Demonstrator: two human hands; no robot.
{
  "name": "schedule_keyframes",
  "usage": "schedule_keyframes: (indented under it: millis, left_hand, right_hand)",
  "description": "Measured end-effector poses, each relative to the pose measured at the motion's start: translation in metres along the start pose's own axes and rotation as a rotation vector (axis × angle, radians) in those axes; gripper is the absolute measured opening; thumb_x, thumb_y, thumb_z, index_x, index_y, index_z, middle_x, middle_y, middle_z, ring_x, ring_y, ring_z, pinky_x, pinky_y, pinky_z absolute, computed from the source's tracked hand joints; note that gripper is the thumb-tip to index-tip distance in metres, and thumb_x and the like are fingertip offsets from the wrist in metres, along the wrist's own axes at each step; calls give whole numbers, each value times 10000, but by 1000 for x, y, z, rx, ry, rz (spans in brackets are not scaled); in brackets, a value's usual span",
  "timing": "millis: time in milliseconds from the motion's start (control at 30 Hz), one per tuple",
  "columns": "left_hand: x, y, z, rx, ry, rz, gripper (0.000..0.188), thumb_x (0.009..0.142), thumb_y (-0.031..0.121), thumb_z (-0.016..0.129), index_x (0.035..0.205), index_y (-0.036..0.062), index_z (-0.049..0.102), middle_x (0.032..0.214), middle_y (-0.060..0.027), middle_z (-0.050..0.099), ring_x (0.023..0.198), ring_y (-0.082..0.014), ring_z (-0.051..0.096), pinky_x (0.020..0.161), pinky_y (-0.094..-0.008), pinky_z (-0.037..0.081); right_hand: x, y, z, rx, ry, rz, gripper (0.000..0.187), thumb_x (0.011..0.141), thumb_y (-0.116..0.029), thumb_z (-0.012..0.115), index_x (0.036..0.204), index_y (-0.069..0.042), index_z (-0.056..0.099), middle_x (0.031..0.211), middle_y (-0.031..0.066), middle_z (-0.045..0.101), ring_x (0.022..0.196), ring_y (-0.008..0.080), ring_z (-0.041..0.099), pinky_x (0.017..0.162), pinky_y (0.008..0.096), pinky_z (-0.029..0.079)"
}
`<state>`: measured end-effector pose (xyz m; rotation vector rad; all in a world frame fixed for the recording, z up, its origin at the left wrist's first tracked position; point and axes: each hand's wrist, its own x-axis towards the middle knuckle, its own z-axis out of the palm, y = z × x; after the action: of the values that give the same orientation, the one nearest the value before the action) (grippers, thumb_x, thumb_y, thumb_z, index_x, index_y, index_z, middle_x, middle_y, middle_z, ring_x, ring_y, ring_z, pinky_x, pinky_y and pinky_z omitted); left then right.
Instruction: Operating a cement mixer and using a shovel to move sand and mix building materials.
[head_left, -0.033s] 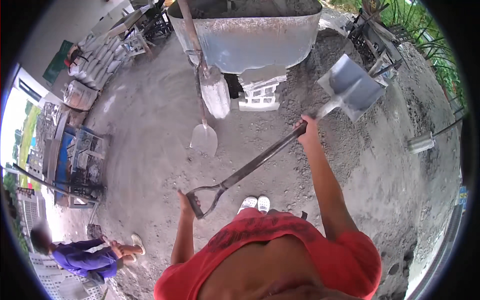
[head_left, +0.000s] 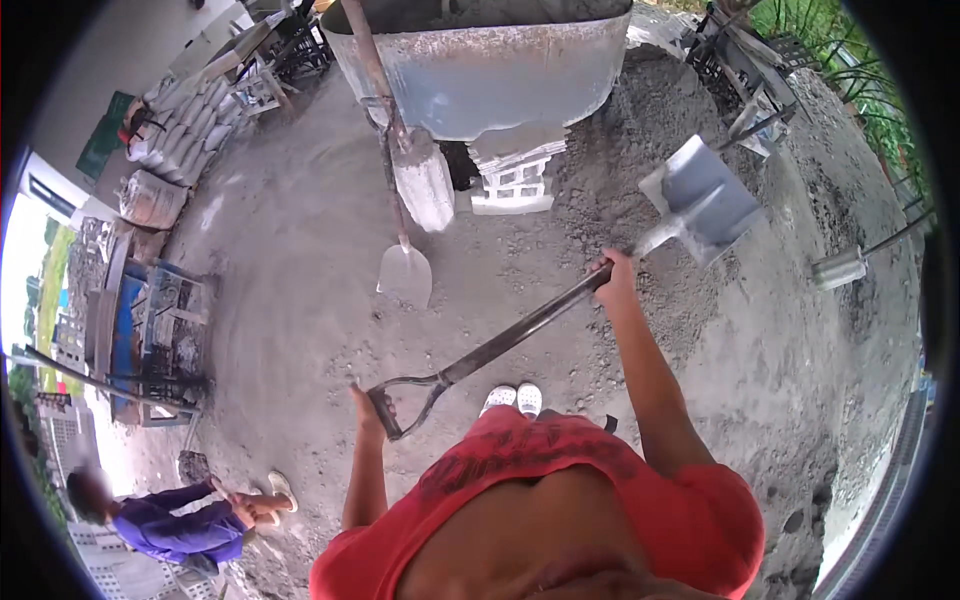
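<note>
A large, rust-rimmed metal tub (head_left: 490, 85) holds grey, sandy material (head_left: 510, 12). In front of the tub slants a D-handled shovel (head_left: 520, 330), blade (head_left: 705, 200) toward its right; the right hand (head_left: 617, 279) wraps the shaft (head_left: 560, 304), the left hand (head_left: 368, 412) curls around the grip (head_left: 425, 410).

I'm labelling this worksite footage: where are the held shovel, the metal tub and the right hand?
Held shovel (head_left: 525, 326), head view, on its shaft.
Metal tub (head_left: 490, 85), head view, on its outer wall.
Right hand (head_left: 618, 277), head view, near its middle.

sacks (head_left: 190, 130) l. of trough (head_left: 490, 85), blocks (head_left: 514, 185) at its base, shovel blade (head_left: 708, 200) r. of blocks
</note>
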<state>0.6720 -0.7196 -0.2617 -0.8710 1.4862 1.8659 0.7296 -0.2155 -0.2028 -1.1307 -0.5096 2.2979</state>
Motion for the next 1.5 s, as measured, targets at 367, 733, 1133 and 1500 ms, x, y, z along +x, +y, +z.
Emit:
schedule_keyframes:
  millis: [367, 733, 1133, 1500]
  left_hand:
    - [32, 53, 166, 839, -412, 132, 525, 884, 497, 239, 852, 53, 517, 595, -93, 533, 454, -209, 504, 429, -313, 435]
    - [-97, -126, 345, 1279, -880, -127, 483, 798, 578, 416, 743, 107, 511, 534, -22, 463, 453, -153, 434, 440, -276, 372]
    - [-270, -375, 362, 1655, -1149, -571, 537, 773, 603, 379, 593, 99, 428, 470, -26, 372, 437, -185, 372, 474, -318, 327]
    - [-333, -503, 449, 1609, -1145, -664, 488, 778, 548, 385, 563, 110, 401, 468, -24, 359, 430, -172, 361, 452, -300, 307]
  right_hand:
    - [-218, 95, -317, 814, 794, -150, 139, 778, -111, 474, 652, -110, 414, 535, 12, 397, 476, 157, 413, 518, 324, 401]
    - [-406, 149, -455, 1476, 871, -638, 119, 713, -157, 487, 616, -121, 428, 518, -5, 396, 474, 171, 388, 526, 334, 383]
    - [-590, 153, -611, 1661, 1062, -921, 199, 699, -117, 540, 574, -130, 385, 513, -15, 387, 468, 150, 400, 511, 311, 381]
    - [-587, 43, -730, 1668, 981, -910, 195, 697, -131, 537, 573, -124, 387, 512, -2, 381, 490, 164, 393, 559, 331, 387]
